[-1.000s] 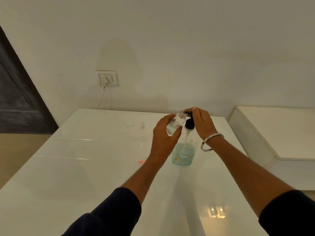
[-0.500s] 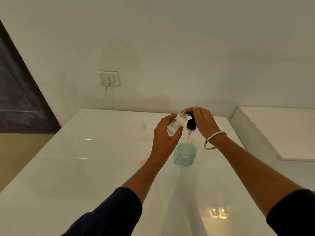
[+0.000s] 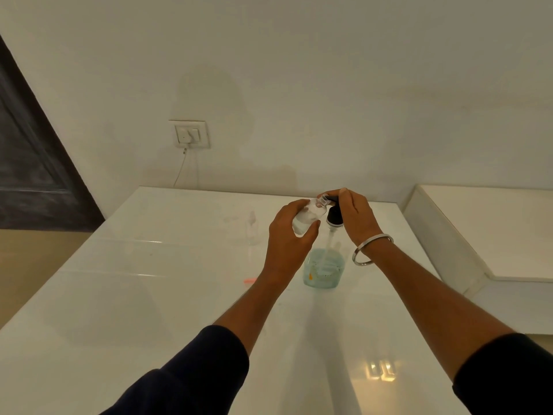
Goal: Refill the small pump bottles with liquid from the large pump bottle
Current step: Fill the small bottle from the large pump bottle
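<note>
The large clear pump bottle (image 3: 324, 269) stands on the white table (image 3: 149, 295), a little pale blue liquid in its bottom and a black pump head (image 3: 334, 218) on top. My left hand (image 3: 288, 242) grips a small clear bottle (image 3: 308, 218), tilted with its open neck against the pump's spout. My right hand (image 3: 354, 217) rests over the black pump head, fingers curled on it. A second small clear bottle (image 3: 252, 227) stands upright on the table to the left.
A small orange-red item (image 3: 250, 280) lies on the table left of my left forearm. A white ledge (image 3: 478, 235) runs along the right. A wall socket (image 3: 191, 134) with a cable sits behind the table; a dark door (image 3: 33, 163) is at the left.
Both hands stay at the pump head with the small bottle held to the spout; only the view shifts slightly.
</note>
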